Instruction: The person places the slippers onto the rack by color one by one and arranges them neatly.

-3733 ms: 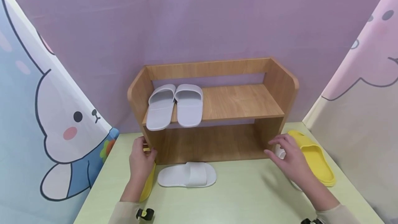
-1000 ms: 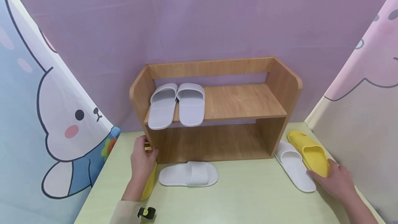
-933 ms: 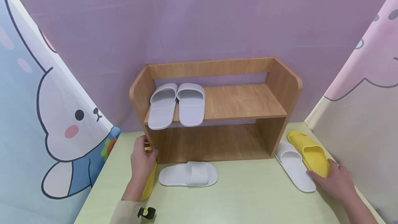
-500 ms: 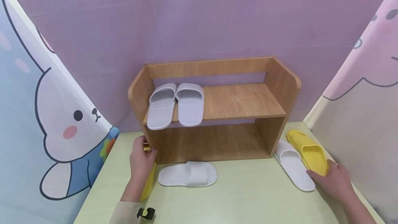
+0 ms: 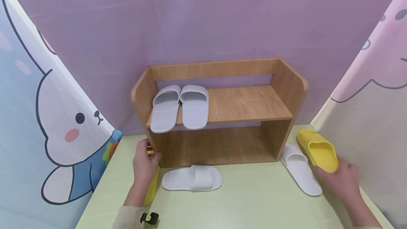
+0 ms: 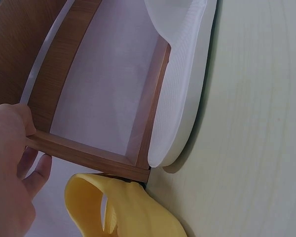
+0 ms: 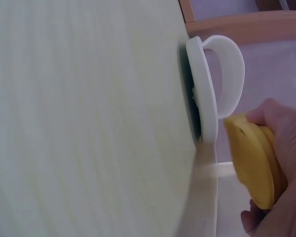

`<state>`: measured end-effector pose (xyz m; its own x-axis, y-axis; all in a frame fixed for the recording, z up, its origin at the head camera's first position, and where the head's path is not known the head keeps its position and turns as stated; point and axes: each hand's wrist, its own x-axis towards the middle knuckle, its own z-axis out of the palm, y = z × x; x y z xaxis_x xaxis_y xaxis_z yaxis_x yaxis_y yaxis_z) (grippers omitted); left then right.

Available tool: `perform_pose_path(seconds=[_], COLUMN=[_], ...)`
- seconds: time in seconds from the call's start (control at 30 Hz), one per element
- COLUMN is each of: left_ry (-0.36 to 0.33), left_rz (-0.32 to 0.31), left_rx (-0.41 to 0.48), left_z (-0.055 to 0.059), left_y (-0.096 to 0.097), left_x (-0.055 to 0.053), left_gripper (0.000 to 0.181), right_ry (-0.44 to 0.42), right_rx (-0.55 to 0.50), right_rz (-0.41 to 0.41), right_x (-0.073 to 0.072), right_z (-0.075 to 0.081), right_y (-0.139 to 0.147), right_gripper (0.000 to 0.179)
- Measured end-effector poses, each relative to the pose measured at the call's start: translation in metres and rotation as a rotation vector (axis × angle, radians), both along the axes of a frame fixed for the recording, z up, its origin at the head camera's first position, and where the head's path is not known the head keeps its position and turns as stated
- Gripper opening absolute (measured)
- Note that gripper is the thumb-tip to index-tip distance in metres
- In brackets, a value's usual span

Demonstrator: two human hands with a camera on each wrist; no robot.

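Observation:
My right hand (image 5: 344, 179) pinches the heel end of a yellow slipper (image 5: 325, 155) on the right, thumb on top and fingers below. In the right wrist view this slipper (image 7: 251, 158) is tilted up, beside a white slipper (image 7: 202, 89) on the table. My left hand (image 5: 144, 167) grips the front edge of the left side panel of a small wooden shoe rack (image 5: 248, 103). The left wrist view shows thumb and fingers on either side of that panel (image 6: 93, 157). A second yellow slipper (image 5: 152, 186) stands just below this hand, partly hidden by the wrist.
Two pale lavender slippers (image 5: 194, 112) sit side by side on the upper shelf's left part, toes to the back. Another white slipper (image 5: 179, 179) lies sideways before the rack on the pale green table (image 5: 241, 200). A purple curtain (image 5: 222, 20) hangs behind, with cartoon-printed cloths at both sides.
Earlier my right hand was by the rack's right side, then moved to the right-hand yellow slipper's heel. Now that slipper is raised and tilted. My left hand stays on the rack.

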<state>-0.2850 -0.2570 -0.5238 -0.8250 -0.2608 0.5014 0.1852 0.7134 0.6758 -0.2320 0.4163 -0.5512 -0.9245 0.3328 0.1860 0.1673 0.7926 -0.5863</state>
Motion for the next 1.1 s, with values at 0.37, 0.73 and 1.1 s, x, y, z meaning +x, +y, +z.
perform_pose_path(seconds=[0.37, 0.73, 1.1], left_ry=[0.001, -0.005, -0.029], left_rz=[0.000, 0.000, -0.003], left_rx=[0.000, -0.006, 0.002], left_z=[0.000, 0.001, 0.001], left_y=[0.000, 0.000, 0.000], left_x=[0.000, 0.001, 0.001], left_gripper=[0.048, 0.050, 0.050], right_ry=[0.154, 0.269, 0.422], right_rx=[0.015, 0.036, 0.073], right_rz=[-0.055, -0.088, -0.091], right_x=[-0.004, -0.007, -0.011], right_z=[0.006, 0.017, 0.023], right_y=[-0.008, -0.023, -0.031], right_gripper=[0.096, 0.095, 0.098])
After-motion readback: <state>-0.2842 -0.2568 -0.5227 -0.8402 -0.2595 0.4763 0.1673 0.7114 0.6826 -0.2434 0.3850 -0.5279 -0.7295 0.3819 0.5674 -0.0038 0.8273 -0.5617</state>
